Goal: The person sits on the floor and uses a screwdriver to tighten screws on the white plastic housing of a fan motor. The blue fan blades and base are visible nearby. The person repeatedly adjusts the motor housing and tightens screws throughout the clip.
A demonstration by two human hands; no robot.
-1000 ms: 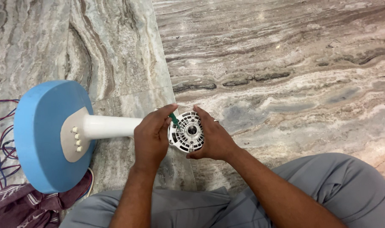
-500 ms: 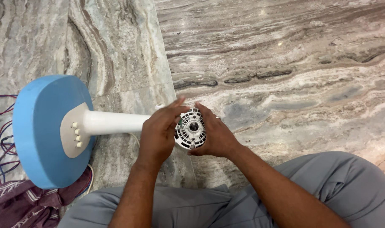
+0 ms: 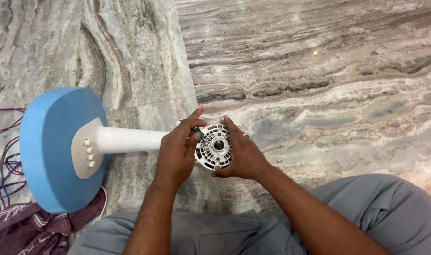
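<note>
Fan stand (image 3: 130, 139) lies sideways; motor housing (image 3: 215, 147) faces up, base (image 3: 50, 146) left.

Left hand (image 3: 177, 153) wrapped over the left side of the motor (image 3: 214, 147), thumb and forefinger pinched at its top edge. Right hand (image 3: 241, 153) cups its right side, fingers curled. Both forearms converge from below.

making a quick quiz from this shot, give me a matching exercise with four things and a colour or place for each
Things:
1. fan base
2. fan pole
3. motor housing
4. loose wires

Descriptions:
A. between the two hands
B. blue disc lying on its side
C. far left edge of the floor
D. plain white, running from base to the hands

Pairs: 1-B, 2-D, 3-A, 4-C
</note>
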